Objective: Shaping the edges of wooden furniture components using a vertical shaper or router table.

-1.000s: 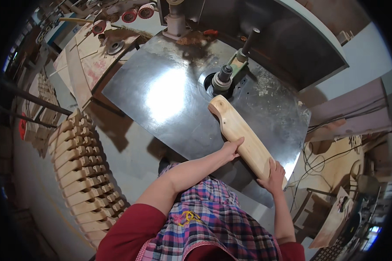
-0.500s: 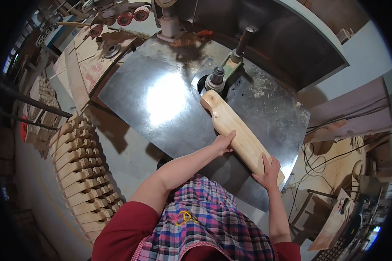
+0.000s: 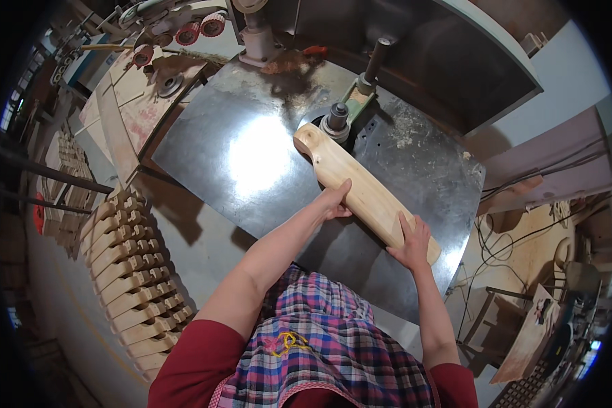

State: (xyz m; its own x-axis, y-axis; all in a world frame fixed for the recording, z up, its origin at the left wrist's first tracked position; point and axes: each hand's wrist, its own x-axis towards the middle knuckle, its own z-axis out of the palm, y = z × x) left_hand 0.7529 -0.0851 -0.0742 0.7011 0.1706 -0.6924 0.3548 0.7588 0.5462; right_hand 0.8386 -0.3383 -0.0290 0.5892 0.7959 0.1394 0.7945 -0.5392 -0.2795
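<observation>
A long pale wooden piece [image 3: 364, 187] with a rounded, notched far end lies slantwise over a shiny metal machine table [image 3: 204, 129]. Its upper edge is at the spindle cutter [image 3: 338, 122]; whether they touch I cannot tell. My left hand [image 3: 336, 202] grips the near edge around the middle, thumb on top and fingers partly hidden below. Toward the near right end, my right hand [image 3: 413, 243] holds the piece with its fingers laid over the upper face. A green arm [image 3: 359, 102] with an upright post stands behind the spindle.
Rows of similar shaped wooden pieces [image 3: 132, 272] are stacked at the left. A wooden side table [image 3: 126, 119] carries a metal disc [image 3: 171, 85]. A dark curved guard [image 3: 428, 61] rises behind the machine table. Cables [image 3: 500, 251] hang at the right.
Both hands have slid the wooden piece left and slightly away from me, so its long edge is now beside the spindle. The grip looks the same.
</observation>
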